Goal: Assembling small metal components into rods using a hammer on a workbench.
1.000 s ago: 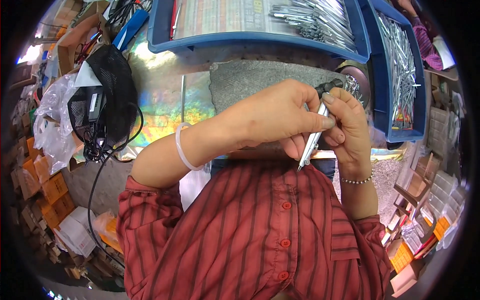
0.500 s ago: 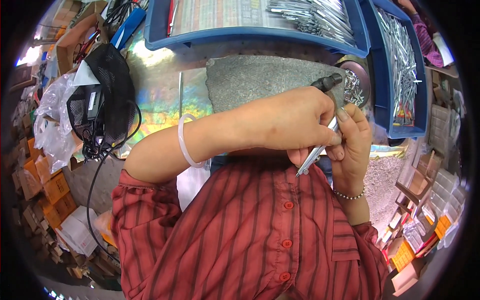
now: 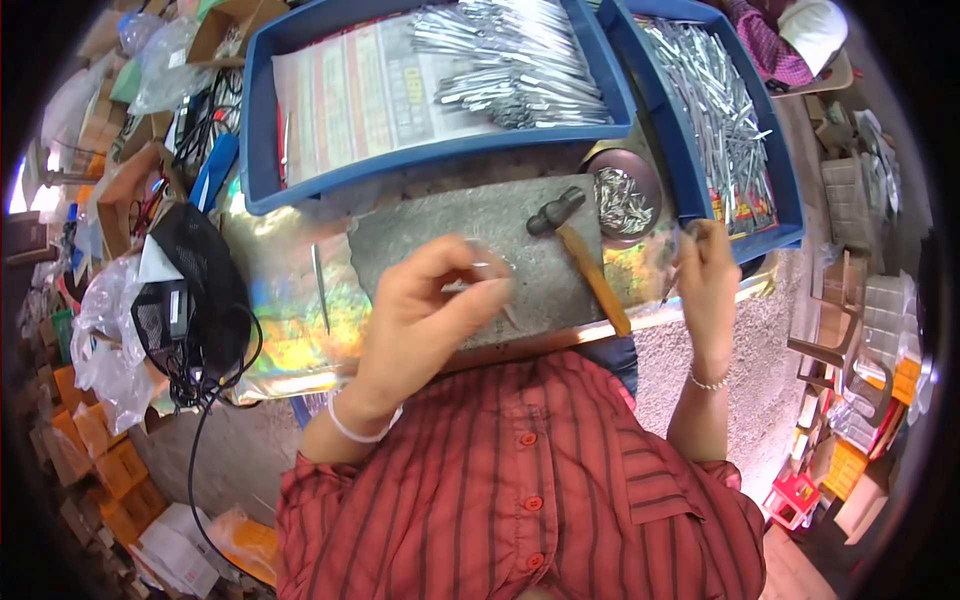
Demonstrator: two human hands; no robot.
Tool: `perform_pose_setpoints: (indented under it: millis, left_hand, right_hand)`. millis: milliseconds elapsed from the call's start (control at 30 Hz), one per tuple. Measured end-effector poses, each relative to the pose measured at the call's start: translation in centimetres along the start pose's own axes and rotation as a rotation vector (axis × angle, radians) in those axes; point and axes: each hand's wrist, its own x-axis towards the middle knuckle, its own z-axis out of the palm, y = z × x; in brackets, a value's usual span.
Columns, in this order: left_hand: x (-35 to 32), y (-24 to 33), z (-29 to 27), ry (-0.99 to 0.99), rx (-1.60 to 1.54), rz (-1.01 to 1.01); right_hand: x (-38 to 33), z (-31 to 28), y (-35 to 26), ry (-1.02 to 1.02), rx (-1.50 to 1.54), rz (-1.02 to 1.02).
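Over the grey stone slab (image 3: 470,240) the left hand (image 3: 430,310) pinches a small metal piece (image 3: 490,268), blurred; the right hand (image 3: 705,265), fingers closed, holds a thin metal piece (image 3: 672,292) beside the hammer (image 3: 580,250). The far blue tray (image 3: 262,150) holds a modest pile of metal pieces, the right tray (image 3: 785,190) a fuller heap, so much work seems left

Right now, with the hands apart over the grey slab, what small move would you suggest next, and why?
Probably lower the left hand to set its small metal piece on the grey slab. The hammer lies there untouched, and the right hand hovers near the blue tray.
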Motion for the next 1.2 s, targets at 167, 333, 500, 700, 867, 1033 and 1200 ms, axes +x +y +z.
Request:
perform_pose_setpoints:
  millis: [167,333,500,700,867,1033,1200]
  left_hand:
    - [-2.1,-0.3,-0.4,0.207,-0.563,-0.087]
    - [-2.9,-1.3,-0.1,0.293,-0.636,-0.128]
    - [-3.7,-2.8,0.0,0.254,-0.763,-0.205]
    - [-5.2,-3.0,-0.8,0.037,-0.548,-0.293]
    - [-6.0,-1.9,-2.1,0.046,-0.388,-0.264]
    - [-5.4,-1.2,-3.7,-0.06,-0.553,-0.367]
    - [-4.9,-1.5,-4.7,-0.059,-0.59,-0.378]
  right_hand:
    - [1.5,3.5,1.3,-0.008,-0.381,0.044]
    - [0.0,1.8,-2.9,0.182,-0.246,-0.334]
    - [-3.7,2.3,-11.2,-0.663,0.997,0.022]
    - [-3.3,5.2,-13.5,-0.764,1.223,0.211]
    - [-2.8,6.2,-15.7,-0.911,1.176,0.334]
    - [-1.9,7.0,-17.1,-0.976,1.097,0.402]
    - [-1.0,7.6,-18.0,-0.995,1.072,0.467]
